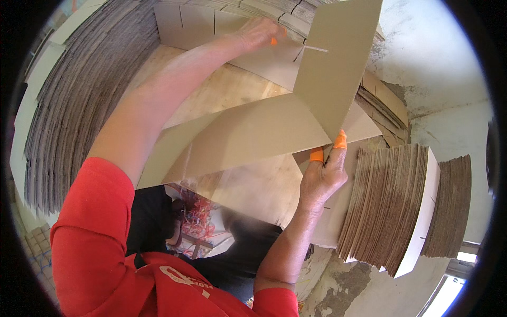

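Note:
My right hand (323, 177), with orange covers on the thumb and a finger, pinches the lower corner of crossed cardboard pieces. One long piece (248, 132) runs left from it, low over the board. Another cardboard piece (338, 58) rises tall and tilted from the same joint. At the back, my left hand (261, 34) is closed at the upper edge of a slotted cardboard strip (198, 26). Orange covers show on its fingertips too; the rest of that grip is partly hidden.
A tall stack of cardboard sheets (79, 100) stands on the left. Shorter bundles of cardboard (388, 206) stand at the right, before a stained pale wall (438, 63). More cardboard strips (388, 100) lie behind. Beneath the work is a pale wooden board (253, 195).

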A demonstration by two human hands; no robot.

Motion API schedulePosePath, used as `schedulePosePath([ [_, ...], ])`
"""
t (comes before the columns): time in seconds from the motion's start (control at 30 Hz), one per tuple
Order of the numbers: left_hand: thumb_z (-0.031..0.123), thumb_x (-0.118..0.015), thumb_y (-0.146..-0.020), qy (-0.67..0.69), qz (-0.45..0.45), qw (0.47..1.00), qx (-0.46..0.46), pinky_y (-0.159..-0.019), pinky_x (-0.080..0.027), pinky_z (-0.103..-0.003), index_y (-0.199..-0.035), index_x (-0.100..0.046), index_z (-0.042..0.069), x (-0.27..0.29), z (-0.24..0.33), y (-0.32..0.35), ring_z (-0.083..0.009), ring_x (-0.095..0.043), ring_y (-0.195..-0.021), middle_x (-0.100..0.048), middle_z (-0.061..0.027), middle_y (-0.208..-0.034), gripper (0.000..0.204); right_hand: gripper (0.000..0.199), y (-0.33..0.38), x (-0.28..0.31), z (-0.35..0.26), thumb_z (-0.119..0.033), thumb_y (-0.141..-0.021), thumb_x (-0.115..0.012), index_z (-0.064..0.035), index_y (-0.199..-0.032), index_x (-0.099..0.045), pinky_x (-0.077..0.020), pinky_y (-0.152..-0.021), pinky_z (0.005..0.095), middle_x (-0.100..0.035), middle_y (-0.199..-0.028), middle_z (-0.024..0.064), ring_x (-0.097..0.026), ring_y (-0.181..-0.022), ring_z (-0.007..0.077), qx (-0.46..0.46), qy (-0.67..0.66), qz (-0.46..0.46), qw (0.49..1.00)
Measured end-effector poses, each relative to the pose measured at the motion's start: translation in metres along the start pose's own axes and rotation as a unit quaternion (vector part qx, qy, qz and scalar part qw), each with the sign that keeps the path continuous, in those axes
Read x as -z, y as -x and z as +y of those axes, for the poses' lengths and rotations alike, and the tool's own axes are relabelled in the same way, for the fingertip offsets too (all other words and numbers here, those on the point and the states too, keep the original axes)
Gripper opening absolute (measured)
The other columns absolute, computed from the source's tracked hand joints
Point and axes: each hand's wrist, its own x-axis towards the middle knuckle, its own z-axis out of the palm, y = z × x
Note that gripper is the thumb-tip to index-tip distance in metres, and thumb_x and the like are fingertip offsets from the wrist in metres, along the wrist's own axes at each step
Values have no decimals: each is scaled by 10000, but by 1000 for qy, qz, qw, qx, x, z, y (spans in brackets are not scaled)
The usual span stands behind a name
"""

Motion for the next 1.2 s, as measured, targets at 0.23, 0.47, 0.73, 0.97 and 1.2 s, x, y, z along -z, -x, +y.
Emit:
schedulePosePath([
  [0.23, 16, -706, -756, -10, 21, 997, -80, -709, -526, -420, -1002, -682, 58, 21, 19, 12, -338, -643, -876, -663, -138, -955, 251, 597, -3, 12, -8, 67, -819, -675, -57, -1375, -497, -555, -641, 290, -714, -932, 148, -705, -725, 195, -59, 7, -43, 997],
  [0.47, 42, -715, -751, 3, 62, 989, -136, -675, -514, -425, -937, -689, 29, 30, 47, 15, -328, -632, -813, -639, -137, -848, 188, 577, -2, 22, -7, 98, -835, -616, -48, -1380, -492, -538, -637, 324, -691, -980, 204, -700, -756, 239, -75, -8, -73, 994],
  [0.73, 36, -737, -738, 104, 85, 965, -225, -608, -488, -390, -872, -689, -2, 54, 111, 39, -308, -609, -681, -609, -143, -725, 147, 538, -1, 43, -8, 61, -846, -599, -40, -1366, -497, -481, -530, 374, -652, -800, 214, -642, -604, 280, -95, 80, -143, 982],
  [0.97, 51, -741, -735, 311, 2, 950, -24, -609, -467, -338, -886, -675, -30, 117, 158, 89, -212, -598, -674, -641, -161, -749, 184, 660, -9, 124, -60, 32, -826, -604, -162, -1435, -439, -428, -487, 442, -607, -682, 174, -583, -527, 328, -65, 188, -178, 964],
  [1.2, 226, -757, -769, 123, -146, 979, -74, -758, -493, -402, -1066, -656, 15, 84, 135, 133, -313, -646, -828, -658, -187, -858, 378, 606, 26, 119, -44, 32, -795, -537, -90, -1386, -480, -460, -605, 480, -610, -695, 190, -603, -656, 369, -31, 173, -334, 926],
])
